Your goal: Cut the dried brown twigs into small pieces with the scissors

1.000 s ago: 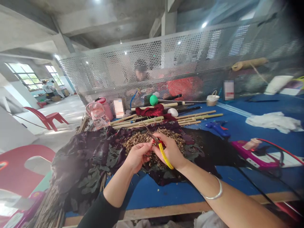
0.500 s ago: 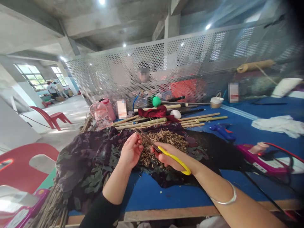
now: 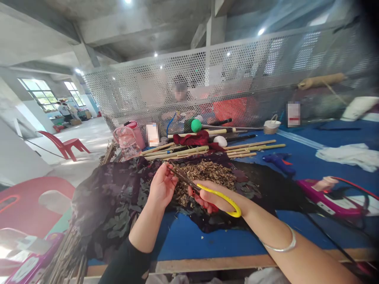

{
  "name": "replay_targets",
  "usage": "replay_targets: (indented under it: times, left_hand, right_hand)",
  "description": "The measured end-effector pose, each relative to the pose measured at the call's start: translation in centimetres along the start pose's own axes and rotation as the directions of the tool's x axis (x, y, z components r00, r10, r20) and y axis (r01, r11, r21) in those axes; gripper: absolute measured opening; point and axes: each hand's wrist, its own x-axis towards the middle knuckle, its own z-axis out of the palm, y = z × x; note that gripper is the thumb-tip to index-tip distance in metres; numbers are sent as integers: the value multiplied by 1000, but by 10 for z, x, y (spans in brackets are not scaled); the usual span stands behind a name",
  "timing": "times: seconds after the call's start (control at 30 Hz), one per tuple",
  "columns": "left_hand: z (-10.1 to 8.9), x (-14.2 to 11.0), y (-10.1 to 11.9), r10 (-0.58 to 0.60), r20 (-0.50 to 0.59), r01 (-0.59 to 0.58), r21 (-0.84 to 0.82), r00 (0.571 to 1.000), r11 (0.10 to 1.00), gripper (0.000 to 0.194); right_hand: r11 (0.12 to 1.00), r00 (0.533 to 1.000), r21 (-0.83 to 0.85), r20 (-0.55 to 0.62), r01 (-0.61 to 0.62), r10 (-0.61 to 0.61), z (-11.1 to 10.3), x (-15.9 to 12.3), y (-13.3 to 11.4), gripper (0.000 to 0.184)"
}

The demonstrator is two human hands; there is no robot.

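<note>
My right hand point(image 3: 207, 193) is wrapped around a pair of scissors point(image 3: 222, 198) with a yellow handle, and a bit of red shows under the fingers. Their dark blades point up and left toward my left hand point(image 3: 162, 183). The left fingers are pinched close to the blade tips; whatever lies between them is too small to name. Below both hands, a pile of dry brown plant bits point(image 3: 211, 173) is heaped on a dark patterned cloth point(image 3: 118, 209).
Bamboo sticks point(image 3: 189, 152) lie behind the pile, near a green ball point(image 3: 196, 126) and a pink bag point(image 3: 128, 138). At right are a blue glue gun point(image 3: 280, 163), white gloves point(image 3: 349, 156) and a magenta device point(image 3: 319, 199) with cables. A person point(image 3: 180, 106) sits behind the perforated screen point(image 3: 142, 90).
The scissor blades, slightly apart before, now look closer together. Both hands stay in nearly the same place over the pile.
</note>
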Motion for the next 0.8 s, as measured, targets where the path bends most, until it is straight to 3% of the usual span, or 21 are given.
replay_targets:
  times: [0.33,0.57,0.8]
  left_hand:
    - [1,-5,-10,10,32,-14,138,999,990,20]
    - [3,-13,-23,-61,223,-14,320,973,947,23]
    - [4,-13,-21,-51,253,-38,336,966,941,27]
  right_hand:
    - [992,997,106,17,71,-73,4,0,-5,62]
    - [994,995,55,-15,98,-97,4,-1,-6,62]
    - [994,995,53,-30,93,-91,4,0,-3,69]
